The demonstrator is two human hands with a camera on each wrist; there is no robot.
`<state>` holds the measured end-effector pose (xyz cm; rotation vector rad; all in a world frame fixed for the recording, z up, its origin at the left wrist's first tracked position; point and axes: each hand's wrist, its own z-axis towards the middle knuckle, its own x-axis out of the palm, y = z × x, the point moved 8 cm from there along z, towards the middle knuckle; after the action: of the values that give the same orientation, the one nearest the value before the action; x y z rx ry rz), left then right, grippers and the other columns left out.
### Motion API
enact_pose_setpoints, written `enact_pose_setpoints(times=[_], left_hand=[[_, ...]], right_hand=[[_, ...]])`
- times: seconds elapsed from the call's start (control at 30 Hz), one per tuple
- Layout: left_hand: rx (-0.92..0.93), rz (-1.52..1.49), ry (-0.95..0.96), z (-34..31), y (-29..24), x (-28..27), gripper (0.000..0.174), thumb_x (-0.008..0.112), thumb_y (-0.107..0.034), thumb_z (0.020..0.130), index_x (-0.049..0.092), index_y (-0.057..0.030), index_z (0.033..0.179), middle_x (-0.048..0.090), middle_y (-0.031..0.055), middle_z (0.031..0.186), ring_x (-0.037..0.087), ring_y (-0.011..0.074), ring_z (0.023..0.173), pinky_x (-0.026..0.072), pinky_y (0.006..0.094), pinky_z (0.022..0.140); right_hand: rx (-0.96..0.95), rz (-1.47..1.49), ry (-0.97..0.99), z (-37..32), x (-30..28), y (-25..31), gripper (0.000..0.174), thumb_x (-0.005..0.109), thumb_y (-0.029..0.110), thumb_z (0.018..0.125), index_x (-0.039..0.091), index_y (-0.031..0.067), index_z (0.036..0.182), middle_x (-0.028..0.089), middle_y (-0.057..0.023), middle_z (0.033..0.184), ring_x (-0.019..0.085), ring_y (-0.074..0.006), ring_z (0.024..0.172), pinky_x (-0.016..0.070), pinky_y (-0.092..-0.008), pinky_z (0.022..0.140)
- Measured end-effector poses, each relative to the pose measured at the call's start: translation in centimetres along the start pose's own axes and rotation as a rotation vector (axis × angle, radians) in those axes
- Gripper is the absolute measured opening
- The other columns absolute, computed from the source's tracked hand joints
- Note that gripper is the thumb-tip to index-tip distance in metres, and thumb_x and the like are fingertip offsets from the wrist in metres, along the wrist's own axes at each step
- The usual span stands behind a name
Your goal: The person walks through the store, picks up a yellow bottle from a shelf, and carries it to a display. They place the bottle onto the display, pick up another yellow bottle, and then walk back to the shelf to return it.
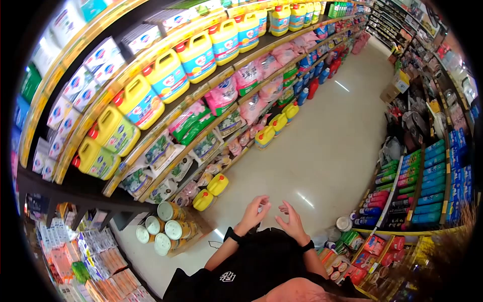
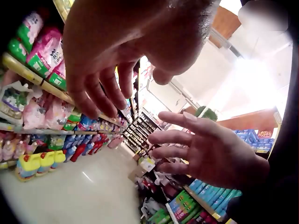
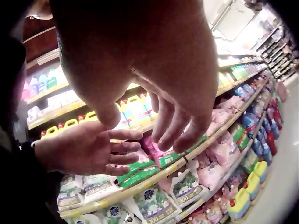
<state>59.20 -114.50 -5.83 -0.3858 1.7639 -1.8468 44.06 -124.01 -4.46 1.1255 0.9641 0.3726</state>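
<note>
Both hands are raised in front of the body above the aisle floor, a small gap between them, holding nothing. In the head view the left hand [image 1: 254,212] has loosely bent fingers, and the right hand [image 1: 293,221] faces it with fingers spread. The left wrist view shows the left hand [image 2: 126,51] large at the top, its fingers hanging relaxed, and the right hand [image 2: 210,151] with extended fingers. In the right wrist view the right hand [image 3: 149,70] hangs over the top with relaxed fingers, and the left hand [image 3: 88,149] is spread beside it. Neither touches any goods.
Shelves of yellow jugs [image 1: 166,75] and pink bags [image 1: 221,95] line the left. Round tins [image 1: 173,230] stand on the floor at lower left, near yellow bottles [image 1: 218,184]. Racks of blue and green packs [image 1: 430,186] run along the right. A cardboard box [image 1: 390,93] sits farther up the aisle.
</note>
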Motion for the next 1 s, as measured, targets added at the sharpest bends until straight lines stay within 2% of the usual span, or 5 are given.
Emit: enact_pose_setpoints(times=[0.5,0.67,0.83,1.0], left_hand=[[-0.039,0.085,0.304,17.0,-0.5,9.6,0.033,0.068,-0.023,0.098,0.061,-0.0045,0.124,0.067,0.0122,0.108,0.068,0.0234,0.098,0.0546,0.0370,0.082],[-0.036,0.099,0.327,23.6,0.1,15.4,0.033,0.068,-0.022,0.098,0.061,-0.0044,0.124,0.067,0.0113,0.107,0.068,0.0226,0.097,0.0547,0.0361,0.082],[-0.051,0.052,0.329,31.2,-0.8,22.8,0.031,0.068,-0.019,0.098,0.061,-0.0027,0.124,0.067,0.0114,0.108,0.068,0.0218,0.097,0.0551,0.0341,0.082],[0.063,0.024,0.405,38.3,-3.0,31.0,0.032,0.066,-0.015,0.098,0.060,-0.0013,0.127,0.066,0.0133,0.111,0.068,0.0220,0.099,0.0552,0.0337,0.085]], right_hand=[[0.176,0.070,-0.247,9.3,-12.6,-8.1,0.066,0.078,0.017,0.088,0.046,0.0015,0.144,0.065,-0.0160,0.120,0.066,-0.0295,0.107,0.0525,-0.0396,0.093],[0.147,0.063,-0.270,13.2,-18.3,-12.3,0.066,0.078,0.018,0.088,0.046,0.0022,0.144,0.065,-0.0157,0.121,0.065,-0.0293,0.107,0.0524,-0.0402,0.093],[0.150,0.048,-0.317,17.7,-26.7,-16.2,0.067,0.078,0.019,0.088,0.046,0.0023,0.145,0.065,-0.0159,0.121,0.066,-0.0296,0.107,0.0525,-0.0403,0.093],[0.177,0.055,-0.411,19.8,-35.2,-19.6,0.068,0.078,0.019,0.087,0.046,0.0026,0.145,0.065,-0.0159,0.120,0.066,-0.0300,0.106,0.0526,-0.0397,0.093]])
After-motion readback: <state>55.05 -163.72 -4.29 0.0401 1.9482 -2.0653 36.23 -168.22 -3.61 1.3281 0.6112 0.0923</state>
